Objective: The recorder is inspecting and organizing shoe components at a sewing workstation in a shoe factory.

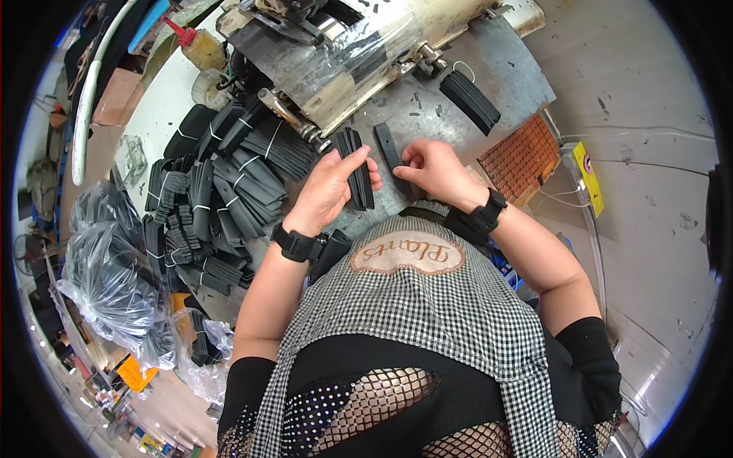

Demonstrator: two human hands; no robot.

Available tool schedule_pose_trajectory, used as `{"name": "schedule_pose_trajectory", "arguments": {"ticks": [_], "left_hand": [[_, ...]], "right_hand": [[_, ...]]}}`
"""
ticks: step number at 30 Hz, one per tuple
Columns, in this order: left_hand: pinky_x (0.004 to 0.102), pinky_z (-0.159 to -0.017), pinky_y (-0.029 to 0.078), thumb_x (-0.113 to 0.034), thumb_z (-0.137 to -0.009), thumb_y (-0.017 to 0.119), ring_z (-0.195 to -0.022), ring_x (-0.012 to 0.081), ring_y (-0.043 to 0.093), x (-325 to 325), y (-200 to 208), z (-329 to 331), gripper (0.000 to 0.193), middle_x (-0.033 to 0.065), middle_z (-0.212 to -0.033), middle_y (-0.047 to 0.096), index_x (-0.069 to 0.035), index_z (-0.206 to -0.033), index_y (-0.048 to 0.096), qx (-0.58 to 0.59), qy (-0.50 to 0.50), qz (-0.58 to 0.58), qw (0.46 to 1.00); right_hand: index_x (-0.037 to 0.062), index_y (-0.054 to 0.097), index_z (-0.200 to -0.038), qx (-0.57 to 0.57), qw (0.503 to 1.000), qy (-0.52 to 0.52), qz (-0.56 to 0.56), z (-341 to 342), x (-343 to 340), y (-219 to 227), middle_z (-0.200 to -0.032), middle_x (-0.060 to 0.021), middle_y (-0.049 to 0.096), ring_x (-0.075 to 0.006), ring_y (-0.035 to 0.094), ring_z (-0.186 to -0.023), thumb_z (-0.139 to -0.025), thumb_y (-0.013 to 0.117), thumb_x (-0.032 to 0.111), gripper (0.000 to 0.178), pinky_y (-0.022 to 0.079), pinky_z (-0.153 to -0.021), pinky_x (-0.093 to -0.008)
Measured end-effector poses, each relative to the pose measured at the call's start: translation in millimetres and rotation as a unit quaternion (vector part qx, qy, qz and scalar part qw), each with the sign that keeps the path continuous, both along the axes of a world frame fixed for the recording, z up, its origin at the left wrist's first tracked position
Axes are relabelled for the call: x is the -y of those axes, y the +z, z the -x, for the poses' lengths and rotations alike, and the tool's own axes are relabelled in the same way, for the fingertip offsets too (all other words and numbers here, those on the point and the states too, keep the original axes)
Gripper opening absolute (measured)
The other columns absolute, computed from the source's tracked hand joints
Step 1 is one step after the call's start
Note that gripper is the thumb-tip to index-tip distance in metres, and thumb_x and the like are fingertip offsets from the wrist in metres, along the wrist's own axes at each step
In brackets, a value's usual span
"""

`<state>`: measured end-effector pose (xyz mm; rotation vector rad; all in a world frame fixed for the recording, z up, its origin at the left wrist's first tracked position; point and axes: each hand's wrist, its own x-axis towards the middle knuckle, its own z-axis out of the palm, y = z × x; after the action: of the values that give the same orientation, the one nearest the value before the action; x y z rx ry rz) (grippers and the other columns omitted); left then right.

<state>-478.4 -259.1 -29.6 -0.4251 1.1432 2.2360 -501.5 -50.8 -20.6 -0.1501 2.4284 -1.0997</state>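
Black stack (358, 187): dark strips, pinched between the left hand's (327, 187) thumb and fingers.
Lone strip (384, 140): on the metal table (500, 72), at two o'clock from the stack.
Right hand (439, 172): fingertips bunched at the strip's near end — pinching or merely resting, I can't tell.
Banded bundles (243, 164): piled at nine o'clock from the left hand.
Strip work: probably gathering — next calls for a sure pinch on the lone strip.

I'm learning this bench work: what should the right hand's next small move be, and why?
Probably bring the single flat black strip beside the right hand over to the stack of slim black strips: the left hand holds that stack, and the single strip is apart from it.
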Motion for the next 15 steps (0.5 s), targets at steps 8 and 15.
{"name": "schedule_pose_trajectory", "arguments": {"ticks": [8, 15], "left_hand": [[0.0324, -0.07, 0.056, -0.012, -0.091, 0.059, -0.075, 0.0143, 0.06, 4.7, -3.3, 0.5, 0.027, 0.0062, -0.087, 0.059, 0.001, -0.112, 0.048, -0.02, -0.001, 0.033, 0.999], [0.0246, -0.062, 0.047, -0.011, -0.087, 0.064, -0.068, 0.0087, 0.053, -0.1, 11.6, 7.2, 0.028, 0.0029, -0.088, 0.06, 0.001, -0.11, 0.055, -0.051, -0.039, 0.006, 0.998]], "right_hand": [[-0.0007, 0.059, -0.084, -0.017, 0.999, 0.012, 0.034, -2.9, 1.4, -3.4, -0.07, -0.0086, 0.062, -0.0187, 0.06, -0.059, -0.073, 0.074, 0.014, 0.024, 0.048, -0.056, -0.0297], [0.0008, 0.056, -0.094, 0.314, 0.876, -0.019, 0.365, 1.1, -6.8, 37.0, -0.072, 0.0016, 0.058, -0.0043, 0.054, -0.057, -0.087, 0.066, 0.011, 0.016, 0.042, -0.048, -0.0171]]}}
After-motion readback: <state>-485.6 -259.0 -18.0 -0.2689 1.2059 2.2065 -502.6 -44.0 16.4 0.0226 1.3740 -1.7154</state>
